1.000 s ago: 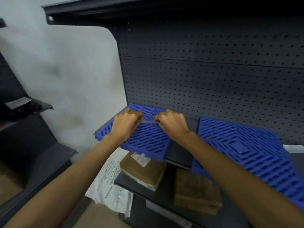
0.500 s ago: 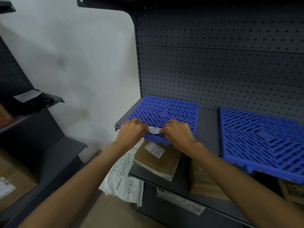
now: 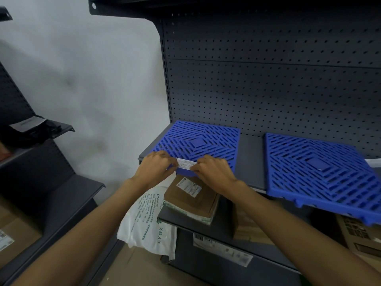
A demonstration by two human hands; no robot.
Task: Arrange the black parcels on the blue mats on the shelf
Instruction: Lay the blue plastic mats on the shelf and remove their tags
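Both hands are pinching a small white label (image 3: pixel 186 163) between them at the front edge of the left mat (image 3: pixel 198 144). The left hand (image 3: pixel 155 168) is closing its fingertips on the label's left end, and the right hand (image 3: pixel 212 171) is doing the same on its right end. Whether the label is stuck to the mat's rim or merely held against it cannot be told.

No black parcel is lying on either mat. The only dark, bag-like thing in view is sitting on a side shelf (image 3: pixel 51 129) well off to the left of the left hand, under a pale slip, too blurred to name with confidence.

Risks, as a judgement: the left mat is overhanging the shelf's front lip under the hands, so a downward pull on the label could tip or slide it off. The right mat (image 3: pixel 321 172), beyond the right hand, is overhanging too and looks tilted; a nudge could drop it onto the boxes below. The thin paper label could tear or crease.

The mats are rigid blue plastic squares, slotted in nested diamond patterns around a solid centre. Behind them a dark perforated metal panel (image 3: pixel 268 89) is rising. Below the hands a brown cardboard parcel (image 3: pixel 191 198) and a crinkled white plastic bag (image 3: pixel 148 221) are lying.
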